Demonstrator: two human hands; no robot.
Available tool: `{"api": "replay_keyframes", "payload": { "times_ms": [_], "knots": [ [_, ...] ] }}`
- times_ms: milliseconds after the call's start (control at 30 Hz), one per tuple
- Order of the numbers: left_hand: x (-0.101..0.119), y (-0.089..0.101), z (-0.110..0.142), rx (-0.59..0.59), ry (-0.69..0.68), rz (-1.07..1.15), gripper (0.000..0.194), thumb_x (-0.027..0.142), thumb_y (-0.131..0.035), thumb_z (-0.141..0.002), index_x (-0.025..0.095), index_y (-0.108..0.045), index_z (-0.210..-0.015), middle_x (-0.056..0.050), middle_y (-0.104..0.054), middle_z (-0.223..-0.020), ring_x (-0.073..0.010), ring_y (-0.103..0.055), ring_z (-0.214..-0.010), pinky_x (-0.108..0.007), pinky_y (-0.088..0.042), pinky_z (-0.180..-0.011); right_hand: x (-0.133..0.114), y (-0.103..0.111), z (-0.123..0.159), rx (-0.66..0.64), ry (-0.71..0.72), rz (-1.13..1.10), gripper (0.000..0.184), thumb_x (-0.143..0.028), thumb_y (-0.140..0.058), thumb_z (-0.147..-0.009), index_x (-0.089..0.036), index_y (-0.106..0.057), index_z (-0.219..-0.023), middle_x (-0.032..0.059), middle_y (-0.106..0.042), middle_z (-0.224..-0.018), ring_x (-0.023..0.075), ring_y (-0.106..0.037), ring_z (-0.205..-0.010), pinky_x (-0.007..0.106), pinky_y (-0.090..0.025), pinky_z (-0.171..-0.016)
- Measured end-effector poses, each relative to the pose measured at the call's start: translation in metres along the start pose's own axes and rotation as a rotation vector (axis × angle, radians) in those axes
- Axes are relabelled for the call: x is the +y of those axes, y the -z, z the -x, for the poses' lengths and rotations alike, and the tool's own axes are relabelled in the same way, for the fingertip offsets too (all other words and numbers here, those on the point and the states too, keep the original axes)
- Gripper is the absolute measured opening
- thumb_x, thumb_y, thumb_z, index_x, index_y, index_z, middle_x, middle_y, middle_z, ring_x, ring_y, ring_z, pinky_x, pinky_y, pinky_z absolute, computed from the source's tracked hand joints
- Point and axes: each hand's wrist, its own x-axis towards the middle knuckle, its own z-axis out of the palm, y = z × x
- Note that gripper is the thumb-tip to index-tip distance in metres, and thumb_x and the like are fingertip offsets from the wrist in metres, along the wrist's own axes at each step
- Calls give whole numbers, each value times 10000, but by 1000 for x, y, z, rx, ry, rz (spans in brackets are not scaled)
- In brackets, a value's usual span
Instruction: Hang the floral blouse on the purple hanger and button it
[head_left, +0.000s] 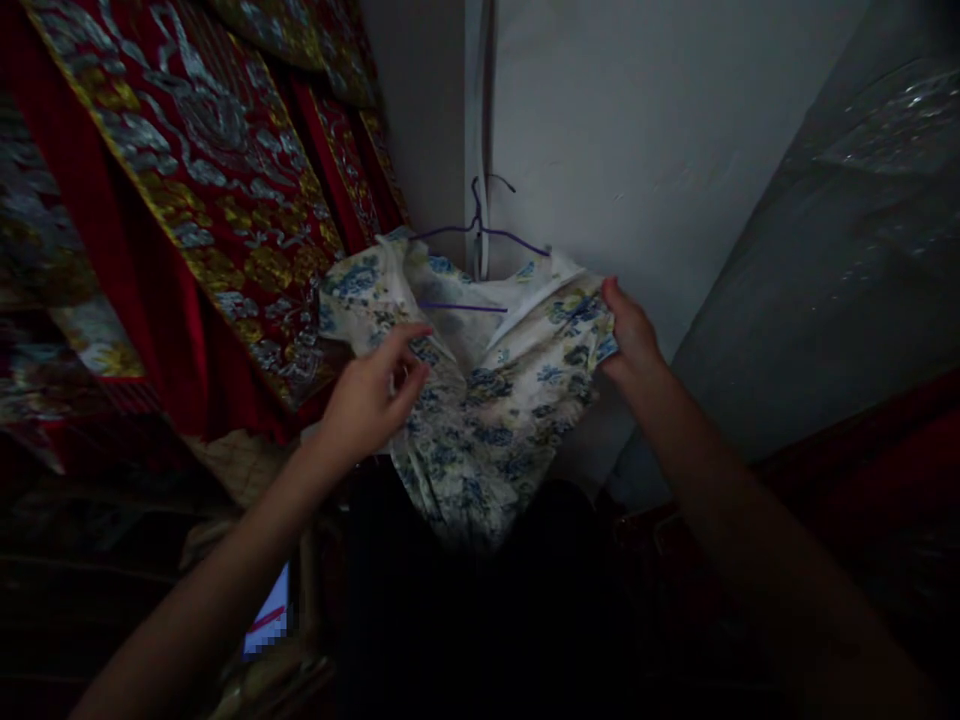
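A short-sleeved white floral top with blue flowers and a V-neck hangs on a thin purple hanger. Its lower end fades into the dark. My right hand is closed on the edge of the sleeve at the right, thumb upward. In front of the left side of the chest is my left hand, its index finger and thumb apart with a gap between them. Whether those fingertips touch the cloth I cannot tell.
Red cloth with gold and silver embroidery hangs at the left. Behind the top stands a pale wall with a vertical strip. Shiny translucent sheeting covers the right side. A partly blurred white-and-red item lies low at the left.
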Motion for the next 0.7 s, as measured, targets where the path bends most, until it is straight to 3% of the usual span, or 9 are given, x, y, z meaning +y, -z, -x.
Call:
{"api": "replay_keyframes", "payload": {
  "times_ms": [67,133,233,333,400,467,600,667,700],
  "knots": [
    [-9,-29,12,-240,52,10,560,261,-516,-955,257,-390,-1501,0,-695,-864,-164,-653,-708,-258,-480,-682,10,15,17,40,-25,-13,389,-602,-709,-789,-225,-649,-862,44,-727,-773,249,-737,-851,357,-610,-732],
    [-22,-63,23,-373,89,1,621,254,-519,-948,292,-337,-1541,-12,-728,-928,-189,-686,-782,-262,-478,-702,24,27,32,59,-73,-13,406,-618,-697,-785,-223,-648,-865,46,-715,-749,255,-729,-813,369,-600,-707],
    [-36,-109,40,-447,140,-21,422,293,-530,-952,258,-563,-1371,-53,-747,-993,-222,-695,-897,-277,-474,-763,44,39,39,94,-85,28,447,-659,-686,-760,-223,-630,-842,41,-687,-725,253,-702,-763,378,-577,-679],
    [-31,-142,59,-466,202,13,243,371,-540,-953,205,-705,-1020,-66,-733,-868,-231,-685,-843,-284,-456,-746,57,46,28,202,73,166,433,-636,-701,-729,-226,-601,-826,9,-653,-747,217,-655,-745,361,-549,-708],
    [-18,-155,71,-411,244,87,258,385,-536,-952,195,-689,-866,-51,-692,-772,-218,-665,-794,-280,-442,-730,61,49,25,311,178,330,395,-570,-712,-712,-214,-603,-844,10,-650,-807,205,-634,-790,360,-528,-778],
    [-3,-163,81,-277,304,183,254,360,-534,-945,191,-654,-797,-31,-647,-725,-198,-639,-760,-273,-432,-716,66,48,38,418,268,476,368,-486,-701,-716,-194,-618,-923,48,-666,-940,212,-626,-884,373,-504,-862],
    [20,-176,98,53,431,386,119,290,-581,-894,191,-610,-835,5,-602,-734,-161,-596,-717,-260,-440,-703,91,20,124,537,389,558,316,-398,-615,-821,-193,-617,-1062,98,-644,-1125,232,-605,-1023,385,-477,-927],
    [27,-183,106,169,467,480,69,254,-582,-884,194,-610,-904,-7,-619,-808,-162,-605,-758,-268,-470,-730,108,-2,174,388,253,509,241,-411,-585,-870,-211,-628,-997,75,-668,-1005,229,-629,-953,368,-499,-874],
    [29,-186,110,220,485,527,85,241,-576,-888,195,-609,-952,-24,-634,-871,-170,-620,-805,-278,-489,-756,116,-12,194,225,133,485,219,-417,-586,-879,-220,-629,-967,67,-680,-961,225,-644,-906,356,-513,-840]
  ]
}}
